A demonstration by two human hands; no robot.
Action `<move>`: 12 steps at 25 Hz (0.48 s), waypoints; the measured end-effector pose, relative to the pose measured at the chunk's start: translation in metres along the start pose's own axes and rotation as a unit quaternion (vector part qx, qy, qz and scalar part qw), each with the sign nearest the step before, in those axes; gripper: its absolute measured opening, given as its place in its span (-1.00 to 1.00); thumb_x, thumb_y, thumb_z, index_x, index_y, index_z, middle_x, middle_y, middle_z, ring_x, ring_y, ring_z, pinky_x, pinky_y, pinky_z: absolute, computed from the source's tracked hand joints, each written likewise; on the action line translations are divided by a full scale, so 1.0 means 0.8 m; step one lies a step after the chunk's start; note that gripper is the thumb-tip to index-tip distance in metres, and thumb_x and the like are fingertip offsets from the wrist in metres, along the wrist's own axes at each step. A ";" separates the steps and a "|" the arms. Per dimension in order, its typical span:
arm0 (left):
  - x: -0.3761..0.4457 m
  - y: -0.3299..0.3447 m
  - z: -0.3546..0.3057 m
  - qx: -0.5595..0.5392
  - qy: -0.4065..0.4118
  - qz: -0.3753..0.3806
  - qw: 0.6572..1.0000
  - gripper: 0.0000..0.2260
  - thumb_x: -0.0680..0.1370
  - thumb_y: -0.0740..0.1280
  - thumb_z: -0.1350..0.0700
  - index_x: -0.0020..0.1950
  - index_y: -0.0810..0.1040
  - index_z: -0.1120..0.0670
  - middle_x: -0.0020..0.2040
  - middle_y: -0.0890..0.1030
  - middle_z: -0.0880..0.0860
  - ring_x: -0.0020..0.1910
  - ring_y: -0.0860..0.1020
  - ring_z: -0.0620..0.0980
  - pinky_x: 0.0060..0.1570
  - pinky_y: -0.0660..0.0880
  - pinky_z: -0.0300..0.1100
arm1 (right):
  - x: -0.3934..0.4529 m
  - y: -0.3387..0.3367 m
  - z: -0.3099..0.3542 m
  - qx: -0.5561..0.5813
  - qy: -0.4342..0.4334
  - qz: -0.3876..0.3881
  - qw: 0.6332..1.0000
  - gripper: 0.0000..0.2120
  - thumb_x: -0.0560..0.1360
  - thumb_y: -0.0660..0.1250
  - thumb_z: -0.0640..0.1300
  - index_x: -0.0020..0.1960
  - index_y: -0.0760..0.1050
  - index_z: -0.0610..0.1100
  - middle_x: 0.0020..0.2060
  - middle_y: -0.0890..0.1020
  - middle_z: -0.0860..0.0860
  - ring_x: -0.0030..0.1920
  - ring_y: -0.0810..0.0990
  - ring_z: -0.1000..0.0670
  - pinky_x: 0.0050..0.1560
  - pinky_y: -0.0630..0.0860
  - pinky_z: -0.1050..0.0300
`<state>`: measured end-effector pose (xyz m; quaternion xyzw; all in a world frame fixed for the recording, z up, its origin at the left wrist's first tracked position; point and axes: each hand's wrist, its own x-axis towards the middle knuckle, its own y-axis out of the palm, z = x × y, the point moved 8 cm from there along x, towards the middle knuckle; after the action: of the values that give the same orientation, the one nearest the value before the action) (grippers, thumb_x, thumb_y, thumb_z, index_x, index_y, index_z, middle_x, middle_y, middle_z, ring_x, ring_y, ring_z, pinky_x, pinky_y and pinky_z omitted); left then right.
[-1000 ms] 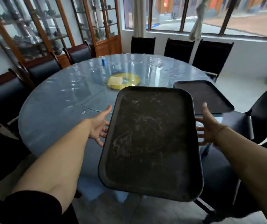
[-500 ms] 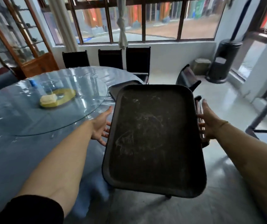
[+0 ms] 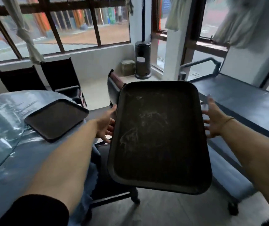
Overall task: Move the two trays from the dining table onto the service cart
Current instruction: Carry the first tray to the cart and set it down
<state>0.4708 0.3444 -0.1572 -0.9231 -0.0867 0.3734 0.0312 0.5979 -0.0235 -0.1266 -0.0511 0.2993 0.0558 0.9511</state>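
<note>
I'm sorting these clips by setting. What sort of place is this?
Probably a restaurant's private dining room: a large round dining table under a shiny blue cover, dark chairs ringing it, and a wheeled service cart by the windows. Both hands carry a serving tray.

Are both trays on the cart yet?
Not yet. Nothing sits on the cart. One tray is in the air between the left hand and right hand, beside the cart. The other tray still lies on the table.

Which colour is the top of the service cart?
Dark blue-grey, plain; the service cart shows best at the right in the head view.
</note>
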 end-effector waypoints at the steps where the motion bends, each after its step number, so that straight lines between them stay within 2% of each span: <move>1: 0.021 0.015 -0.019 0.014 0.001 0.018 1.000 -0.11 0.39 0.04 -0.58 0.28 0.50 0.17 0.18 0.59 0.22 0.11 0.55 0.18 0.18 0.42 0.26 | 0.005 -0.018 0.003 0.013 0.002 -0.015 1.000 -0.20 0.28 0.01 0.63 0.02 0.54 -0.02 0.02 0.55 -0.08 -0.01 0.51 -0.13 -0.09 0.44 -0.10; 3: 0.059 0.041 -0.055 0.035 0.001 0.049 0.998 -0.11 0.39 0.05 -0.57 0.31 0.46 0.16 0.25 0.55 0.23 0.19 0.51 0.21 0.25 0.37 0.29 | 0.015 -0.048 0.011 0.032 0.002 -0.044 0.999 -0.23 0.29 0.01 0.63 -0.01 0.52 0.00 0.05 0.54 -0.10 0.01 0.49 -0.16 0.01 0.40 -0.17; 6: 0.112 0.069 -0.108 0.059 0.008 0.084 0.995 -0.10 0.39 0.04 -0.58 0.30 0.45 0.16 0.20 0.52 0.22 0.20 0.49 0.23 0.31 0.31 0.33 | 0.033 -0.081 0.026 0.041 0.008 -0.088 0.995 -0.18 0.32 -0.04 0.61 0.13 0.52 -0.01 0.07 0.54 -0.09 0.01 0.49 -0.14 0.04 0.37 -0.17; 8: 0.149 0.087 -0.145 0.089 0.013 0.107 0.990 -0.10 0.37 0.05 -0.59 0.29 0.47 0.15 0.21 0.54 0.22 0.20 0.51 0.22 0.20 0.42 0.32 | 0.047 -0.101 0.038 0.057 0.012 -0.121 0.991 -0.15 0.33 -0.05 0.61 0.17 0.51 -0.04 0.07 0.54 -0.09 0.03 0.49 -0.14 0.06 0.35 -0.18; 10: 0.177 0.103 -0.177 0.115 0.021 0.131 0.984 -0.08 0.35 0.05 -0.60 0.31 0.47 0.14 0.24 0.54 0.23 0.22 0.52 0.23 0.04 0.51 0.26 | 0.059 -0.113 0.048 0.075 0.015 -0.140 0.987 -0.15 0.32 -0.06 0.61 0.10 0.52 -0.06 0.09 0.54 -0.08 0.12 0.48 -0.16 0.09 0.33 -0.21; 12: 0.202 0.118 -0.206 0.129 0.030 0.148 0.980 -0.08 0.35 0.07 -0.60 0.33 0.45 0.13 0.26 0.52 0.23 0.24 0.51 0.24 0.01 0.53 0.25 | 0.070 -0.124 0.057 0.091 0.015 -0.160 0.983 -0.18 0.31 -0.05 0.62 0.05 0.51 -0.04 0.10 0.55 -0.07 0.18 0.47 -0.17 0.09 0.32 -0.24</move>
<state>0.7123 0.2822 -0.1605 -0.9247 0.1010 0.3539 0.0973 0.6829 -0.1118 -0.1158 -0.0120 0.3056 -0.1252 0.9438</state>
